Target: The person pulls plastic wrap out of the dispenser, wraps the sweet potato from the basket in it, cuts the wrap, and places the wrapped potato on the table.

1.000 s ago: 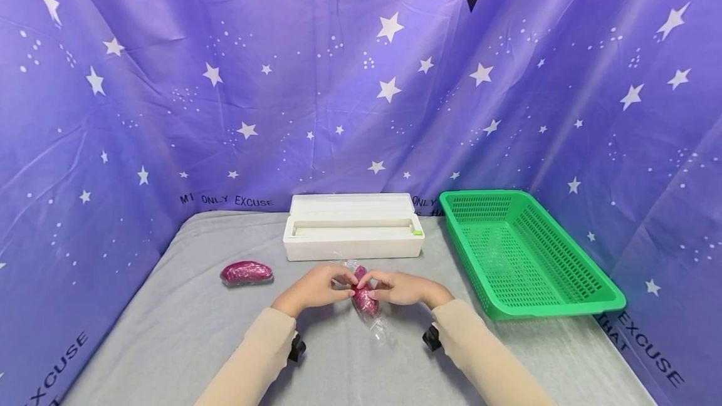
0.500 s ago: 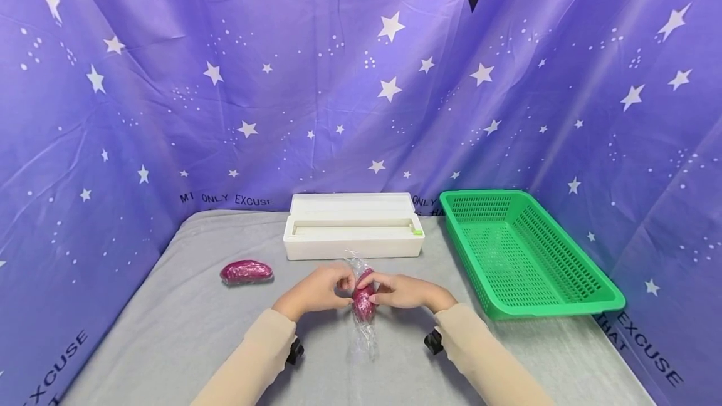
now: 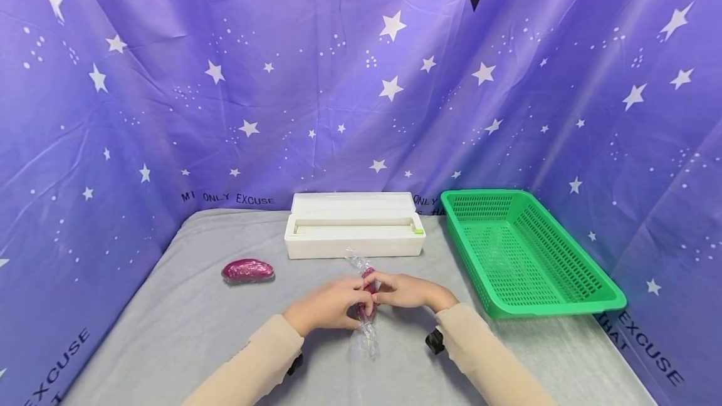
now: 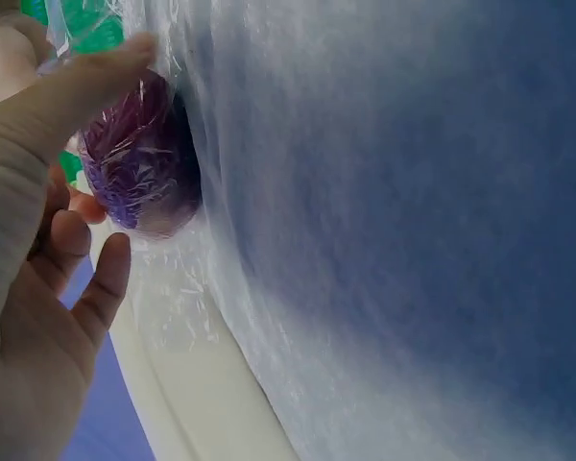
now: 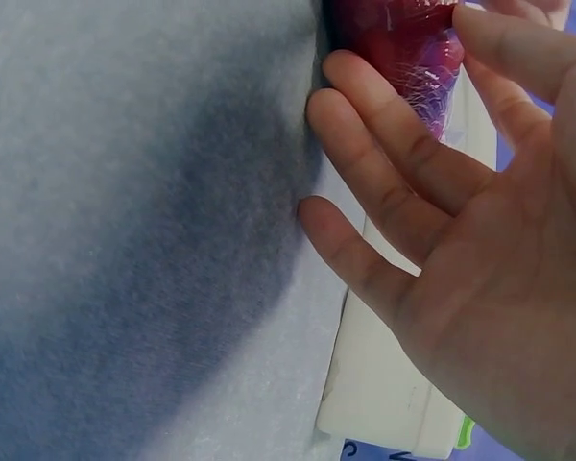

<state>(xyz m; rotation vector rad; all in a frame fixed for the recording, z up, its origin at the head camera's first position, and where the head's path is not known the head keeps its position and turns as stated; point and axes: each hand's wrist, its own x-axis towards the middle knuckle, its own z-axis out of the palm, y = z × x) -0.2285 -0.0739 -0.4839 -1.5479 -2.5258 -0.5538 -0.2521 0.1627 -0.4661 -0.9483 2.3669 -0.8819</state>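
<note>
A purple-red sweet potato (image 4: 139, 178) in clear cling film lies at the front middle of the grey cloth, pointing away from me. Loose crinkled film (image 3: 365, 342) trails from its near end, and more sticks out at the far end. My left hand (image 3: 329, 304) grips it from the left, thumb towards the near end and fingers over the top, covering much of it. On the other side, my right hand (image 3: 407, 292) pinches it with thumb and forefinger, its remaining fingers (image 5: 365, 158) stretched alongside. A second film-wrapped sweet potato (image 3: 248, 271) lies to the left.
Behind the hands stands a white cling film box (image 3: 355, 247), lid raised, with a small green piece at its right end. A green slotted basket (image 3: 555, 315) is on the right. A purple star-printed curtain (image 3: 316, 80) closes off the back and sides.
My left hand has come forward over the sweet potato, its fingers now across the top. The sweet potato has turned straighter, with its near film tail spread on the cloth. The right hand barely shifted.
</note>
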